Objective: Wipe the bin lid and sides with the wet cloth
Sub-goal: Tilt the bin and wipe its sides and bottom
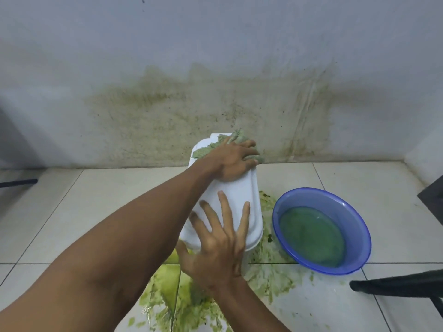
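Note:
A white bin lid [236, 200] fills the middle of the view, on top of the bin, whose sides are mostly hidden below it. A green wet cloth [236, 136] lies bunched on the lid's far end. My left hand [231, 159] reaches across from the left and presses down on the cloth, fingers curled over it. My right hand [215, 240] lies flat on the lid's near end with its fingers spread and the thumb at the lid's left edge. It holds nothing.
A blue basin [321, 230] of greenish water stands on the floor tiles just right of the bin. Green slime [167, 295] is smeared on the tiles around the bin's base. The wall [215, 104] behind is stained. A dark chair leg [395, 285] juts in at lower right.

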`<state>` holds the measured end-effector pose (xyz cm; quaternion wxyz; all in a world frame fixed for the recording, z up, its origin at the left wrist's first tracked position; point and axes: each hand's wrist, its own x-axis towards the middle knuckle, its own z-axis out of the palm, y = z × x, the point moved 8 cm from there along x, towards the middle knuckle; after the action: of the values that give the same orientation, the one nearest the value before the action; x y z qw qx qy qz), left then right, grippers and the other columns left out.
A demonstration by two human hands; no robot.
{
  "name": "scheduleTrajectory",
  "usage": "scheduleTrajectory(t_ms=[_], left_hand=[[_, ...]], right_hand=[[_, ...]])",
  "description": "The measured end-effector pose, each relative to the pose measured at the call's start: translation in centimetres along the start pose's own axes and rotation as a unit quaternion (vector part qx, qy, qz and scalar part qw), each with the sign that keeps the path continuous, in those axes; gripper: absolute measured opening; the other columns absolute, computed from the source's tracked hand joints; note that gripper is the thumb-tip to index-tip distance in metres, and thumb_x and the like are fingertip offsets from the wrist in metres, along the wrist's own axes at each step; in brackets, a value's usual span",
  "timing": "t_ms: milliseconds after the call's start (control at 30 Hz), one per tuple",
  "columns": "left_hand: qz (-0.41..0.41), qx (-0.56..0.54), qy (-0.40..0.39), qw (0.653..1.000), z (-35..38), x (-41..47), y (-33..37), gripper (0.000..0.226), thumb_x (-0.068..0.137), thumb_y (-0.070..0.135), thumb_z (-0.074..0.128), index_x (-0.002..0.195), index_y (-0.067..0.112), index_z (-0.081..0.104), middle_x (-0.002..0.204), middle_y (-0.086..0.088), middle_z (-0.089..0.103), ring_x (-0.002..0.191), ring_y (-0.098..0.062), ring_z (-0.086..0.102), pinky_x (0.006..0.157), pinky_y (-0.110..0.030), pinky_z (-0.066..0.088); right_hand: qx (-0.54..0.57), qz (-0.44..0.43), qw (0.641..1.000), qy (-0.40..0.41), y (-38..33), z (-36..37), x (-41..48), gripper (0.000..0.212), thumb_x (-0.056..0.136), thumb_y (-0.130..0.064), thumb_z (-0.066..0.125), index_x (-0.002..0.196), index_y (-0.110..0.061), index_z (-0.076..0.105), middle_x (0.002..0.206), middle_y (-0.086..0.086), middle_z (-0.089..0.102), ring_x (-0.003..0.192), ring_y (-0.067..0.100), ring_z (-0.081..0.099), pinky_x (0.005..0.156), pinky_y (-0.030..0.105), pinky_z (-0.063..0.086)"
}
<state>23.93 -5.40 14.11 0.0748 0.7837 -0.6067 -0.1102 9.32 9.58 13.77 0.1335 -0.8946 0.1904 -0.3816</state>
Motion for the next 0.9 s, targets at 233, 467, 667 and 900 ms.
scheduleTrajectory(t_ms=[233, 467, 667, 900], left_hand=[[-0.056, -0.008, 0.021, 0.998, -1.7, -1.8, -4.2, 0.069, 0.095, 0.068, 0.016, 0.14, 0.035, 0.057, 0.138, 0.006, 0.054, 0.129, -0.026, 0.047, 0.115, -0.05, 0.029], [-0.227, -0.023, 0.054, 0.972, -2.4, -8.5, -10.0, 0.081, 0.091, 0.074, 0.019, 0.151, 0.028, 0.046, 0.157, -0.004, 0.045, 0.148, -0.034, 0.029, 0.121, -0.055, 0.017], [-0.286, -0.011, 0.073, 0.955, -2.0, -13.1, -8.1, 0.058, 0.106, 0.052, 0.031, 0.156, 0.025, 0.036, 0.162, -0.008, 0.036, 0.152, -0.039, 0.017, 0.121, -0.056, 0.01], [-0.281, -0.008, 0.057, 0.958, -1.3, -16.0, -6.5, 0.06, 0.105, 0.051, 0.031, 0.16, 0.027, 0.027, 0.165, -0.007, 0.03, 0.152, -0.04, 0.017, 0.122, -0.056, 0.007]], right_hand=[[0.077, -0.078, 0.993, 0.05, 4.0, -2.0, 1.0, 0.044, 0.055, -0.044, 0.079, 0.091, -0.019, 0.075, 0.113, -0.007, 0.073, 0.121, 0.025, 0.063, 0.108, 0.064, 0.032], [0.152, 0.014, 0.978, -0.142, 13.2, -3.4, 3.5, 0.084, 0.057, -0.022, 0.065, 0.139, -0.027, 0.052, 0.123, -0.02, 0.06, 0.147, 0.005, 0.03, 0.121, 0.057, 0.022], [0.108, 0.07, 0.952, -0.276, 13.0, -1.1, 4.4, 0.109, 0.057, -0.046, 0.079, 0.154, -0.036, 0.03, 0.164, -0.02, 0.017, 0.152, -0.001, 0.0, 0.123, 0.05, 0.021], [0.045, 0.033, 0.961, -0.272, 12.5, -2.9, 5.1, 0.105, 0.049, -0.047, 0.074, 0.149, -0.036, 0.044, 0.16, -0.022, 0.029, 0.151, 0.003, 0.018, 0.114, 0.044, 0.038]])
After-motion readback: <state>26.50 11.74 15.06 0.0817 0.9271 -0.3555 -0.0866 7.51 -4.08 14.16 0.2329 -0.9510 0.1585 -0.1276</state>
